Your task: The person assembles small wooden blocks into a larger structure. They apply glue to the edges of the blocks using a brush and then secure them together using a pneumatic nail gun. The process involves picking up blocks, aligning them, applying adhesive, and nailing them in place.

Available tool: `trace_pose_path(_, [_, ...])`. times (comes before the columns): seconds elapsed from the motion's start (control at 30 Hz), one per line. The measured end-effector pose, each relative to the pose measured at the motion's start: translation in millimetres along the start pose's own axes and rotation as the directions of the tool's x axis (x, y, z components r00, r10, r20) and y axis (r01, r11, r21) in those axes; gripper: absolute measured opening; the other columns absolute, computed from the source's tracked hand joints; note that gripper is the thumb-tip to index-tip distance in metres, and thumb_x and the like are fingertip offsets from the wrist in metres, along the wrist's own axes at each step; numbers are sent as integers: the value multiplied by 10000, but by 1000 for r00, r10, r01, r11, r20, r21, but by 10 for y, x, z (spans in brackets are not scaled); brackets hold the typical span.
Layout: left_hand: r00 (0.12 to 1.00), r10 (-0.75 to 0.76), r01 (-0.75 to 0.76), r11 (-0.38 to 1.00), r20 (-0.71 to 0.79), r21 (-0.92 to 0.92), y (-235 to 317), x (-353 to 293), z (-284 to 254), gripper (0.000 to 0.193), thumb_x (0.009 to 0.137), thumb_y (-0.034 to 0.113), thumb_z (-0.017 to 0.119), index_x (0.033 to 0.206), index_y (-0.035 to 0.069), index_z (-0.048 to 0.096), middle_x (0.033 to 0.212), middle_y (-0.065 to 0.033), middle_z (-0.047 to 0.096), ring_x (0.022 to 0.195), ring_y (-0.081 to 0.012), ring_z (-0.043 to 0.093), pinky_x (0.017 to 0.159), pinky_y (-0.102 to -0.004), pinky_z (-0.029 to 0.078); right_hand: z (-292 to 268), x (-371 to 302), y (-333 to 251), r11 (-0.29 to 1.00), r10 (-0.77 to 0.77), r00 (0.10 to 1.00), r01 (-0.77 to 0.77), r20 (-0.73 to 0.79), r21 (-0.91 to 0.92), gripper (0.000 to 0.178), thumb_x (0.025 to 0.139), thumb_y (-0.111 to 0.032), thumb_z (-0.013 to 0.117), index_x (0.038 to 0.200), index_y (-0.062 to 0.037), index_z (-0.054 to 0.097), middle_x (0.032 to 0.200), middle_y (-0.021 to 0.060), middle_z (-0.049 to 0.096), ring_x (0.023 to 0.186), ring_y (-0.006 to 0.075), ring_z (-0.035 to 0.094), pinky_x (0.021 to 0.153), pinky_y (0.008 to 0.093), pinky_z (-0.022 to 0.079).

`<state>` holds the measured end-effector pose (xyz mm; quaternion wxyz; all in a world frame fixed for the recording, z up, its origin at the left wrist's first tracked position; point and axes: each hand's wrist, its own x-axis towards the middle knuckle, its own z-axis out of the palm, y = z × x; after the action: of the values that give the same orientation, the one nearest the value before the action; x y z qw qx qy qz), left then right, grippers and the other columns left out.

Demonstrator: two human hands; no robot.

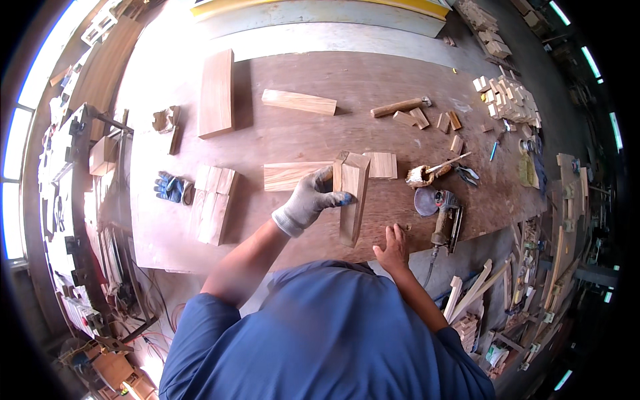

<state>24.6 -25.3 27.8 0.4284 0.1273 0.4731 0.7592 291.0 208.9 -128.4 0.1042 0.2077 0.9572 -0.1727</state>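
Note:
My left hand, in a grey work glove with blue fingertips, grips a thick wooden block by its side. The block is raised and tilted over the workbench. My bare right hand lies on the bench near its front edge, fingers stretched out and holding nothing. Behind the held block lie a flat wooden board and a shorter wood piece, partly hidden by it. To the right of my right hand is a power sander with a round disc.
At left lie stacked wood blocks and a blue glove. Farther back are a large block, a long wood piece and a hammer. Pliers, a glue pot with a brush and small offcuts sit right.

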Motion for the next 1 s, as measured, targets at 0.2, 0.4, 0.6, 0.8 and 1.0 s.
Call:
trace_pose_path(0.2, [1000,14,-15,999,-23,-48,-2,7,-52,688,878,154,877,1468,-12,565,1306,-50,690,1190,-148,655,1040,-338,554,29,-10,15,1000,11,1000,-11,1,0,831,811,-311,837,1501,18,510,1619,286,401,1506,446,366,1247,528,317])
trace_pose_path(0.4, [996,-5,8,999,-84,41,53,-65,-162,621,905,140,850,1441,-33,586,1238,-63,716,1120,-134,677,972,-320,563,-82,39,-34,999,15,998,-17,58,47,805,817,-286,824,1495,14,511,1627,284,392,1484,457,396,1230,528,348])
trace_pose_path(0.6, [888,223,64,807,-403,587,-96,-263,-589,592,832,235,899,1313,-42,692,1178,-103,767,1029,-133,705,937,-308,576,-43,-9,1,999,34,996,-36,84,24,794,828,-260,817,1510,14,515,1635,285,382,1502,462,368,1250,509,328])
trace_pose_path(0.8, [693,398,516,309,-602,799,-233,-861,-1193,334,807,312,792,995,46,718,1008,-200,740,974,-403,716,870,-472,574,-196,32,-119,999,30,994,-32,109,18,788,843,-250,822,1513,28,513,1637,286,378,1495,469,368,1253,508,323])
trace_pose_path(1.0, [622,387,681,162,-681,714,-493,-1087,-1655,435,831,233,793,1189,35,644,1175,-214,691,1107,-420,674,926,-498,556,-179,35,-115,1000,25,995,-25,94,0,787,837,-242,823,1507,35,516,1630,295,383,1489,470,373,1250,509,325])
